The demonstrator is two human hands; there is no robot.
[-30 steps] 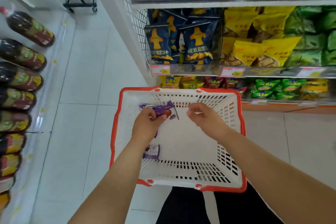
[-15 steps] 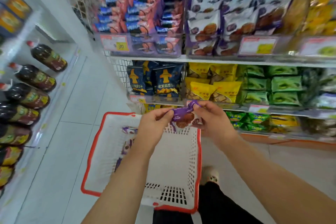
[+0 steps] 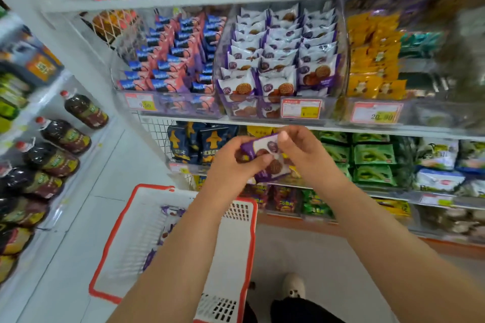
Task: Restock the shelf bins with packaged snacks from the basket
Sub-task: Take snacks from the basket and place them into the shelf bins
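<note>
While both forearms reach forward over the basket (image 3: 246, 220), the left hand (image 3: 231, 165) and right hand (image 3: 301, 149) hold one snack packet (image 3: 265, 157) between them, above the basket's far rim and below the clear bin (image 3: 280, 110) of matching packets. Left thumb and curled fingers pinch the packet's left end; right fingers (image 3: 283, 136) curl over its top right edge. Packet: purple and white wrapper, round brown waffle-patterned biscuits printed on it, tilted, slightly blurred.

Count: one packet in hand; at least three purple packets (image 3: 170, 211) left in the basket, partly hidden by the left arm. One shoe (image 3: 294, 286) shows on the floor tiles.

Farther: bin holds three columns of packets; exact number cannot be told. Blue-and-pink packs (image 3: 168, 68) to its left, yellow packs (image 3: 372, 60) to its right. Bottles (image 3: 65, 136) on the left shelving.

Versus half a second ago: hands and packet are higher, nearer the bin; the view has tilted up.
</note>
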